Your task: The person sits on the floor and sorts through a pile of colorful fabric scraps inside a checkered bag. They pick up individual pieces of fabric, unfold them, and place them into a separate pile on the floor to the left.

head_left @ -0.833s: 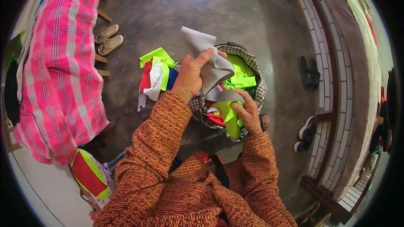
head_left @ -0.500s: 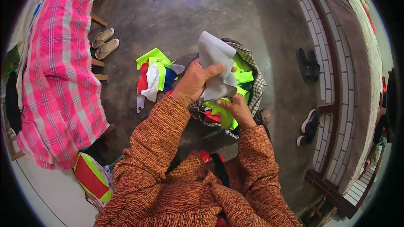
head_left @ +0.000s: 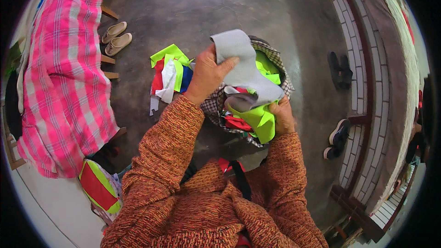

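A piece of grey cloth point(head_left: 240, 57) is stretched between my two hands. My left hand point(head_left: 209, 73) is closed on its upper left part, thumb lying across the front. Its lower right end is gripped by my right hand point(head_left: 283, 115), where lime-green cloth point(head_left: 261, 121) hangs against the fingers; whether that hand holds the green too, I cannot tell. Beneath is a black-and-white checked cloth bag point(head_left: 285, 80), open at the top, with lime-green and red scraps point(head_left: 238, 123) inside. Left of the bag, a small pile of lime, red, white and blue scraps point(head_left: 169, 76) lies on the floor.
At left stands something draped in a pink checked cloth point(head_left: 66, 73), with beige shoes point(head_left: 118, 43) beside its wooden legs. Dark slippers point(head_left: 340, 71) and dark shoes point(head_left: 339, 133) lie along the white brick base point(head_left: 360, 87) at right. The floor point(head_left: 183, 9) is grey and smooth.
My hands have moved apart, the right one outward to the right, spreading the grey cloth. Lime-green cloth by my right hand has shifted to the right with it.
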Available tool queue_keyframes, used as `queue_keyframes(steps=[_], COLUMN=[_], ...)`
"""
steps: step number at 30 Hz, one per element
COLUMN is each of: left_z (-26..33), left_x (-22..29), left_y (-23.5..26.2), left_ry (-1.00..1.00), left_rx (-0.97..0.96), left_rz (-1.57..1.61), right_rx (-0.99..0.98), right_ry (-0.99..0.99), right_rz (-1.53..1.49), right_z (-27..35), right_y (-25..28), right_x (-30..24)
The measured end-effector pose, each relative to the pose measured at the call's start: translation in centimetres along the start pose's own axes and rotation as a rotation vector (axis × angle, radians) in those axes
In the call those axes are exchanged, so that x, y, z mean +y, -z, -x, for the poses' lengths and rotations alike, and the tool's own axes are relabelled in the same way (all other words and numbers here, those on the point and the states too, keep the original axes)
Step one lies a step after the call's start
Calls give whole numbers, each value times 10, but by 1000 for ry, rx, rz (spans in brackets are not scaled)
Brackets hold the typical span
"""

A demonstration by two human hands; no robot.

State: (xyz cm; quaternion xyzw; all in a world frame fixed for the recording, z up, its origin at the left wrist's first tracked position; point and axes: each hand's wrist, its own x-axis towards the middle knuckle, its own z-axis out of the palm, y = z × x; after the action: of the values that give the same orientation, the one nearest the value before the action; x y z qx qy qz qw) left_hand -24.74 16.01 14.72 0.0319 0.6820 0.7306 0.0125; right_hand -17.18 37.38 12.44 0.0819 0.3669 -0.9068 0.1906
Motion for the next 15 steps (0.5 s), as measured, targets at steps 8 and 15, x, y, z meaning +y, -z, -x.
queue_keyframes(steps=[8,15], left_z=[23,23], left_x=[-2,-21], left_y=[-39,-32], left_ry=[-5,-20], left_rx=[-450,-195], left_rz=[-126,-404], right_rx=[260,185], right_ry=[137,227], right_rz=[-86,-26], right_z=[-18,-12], right_y=[1,-13], right_x=[9,13])
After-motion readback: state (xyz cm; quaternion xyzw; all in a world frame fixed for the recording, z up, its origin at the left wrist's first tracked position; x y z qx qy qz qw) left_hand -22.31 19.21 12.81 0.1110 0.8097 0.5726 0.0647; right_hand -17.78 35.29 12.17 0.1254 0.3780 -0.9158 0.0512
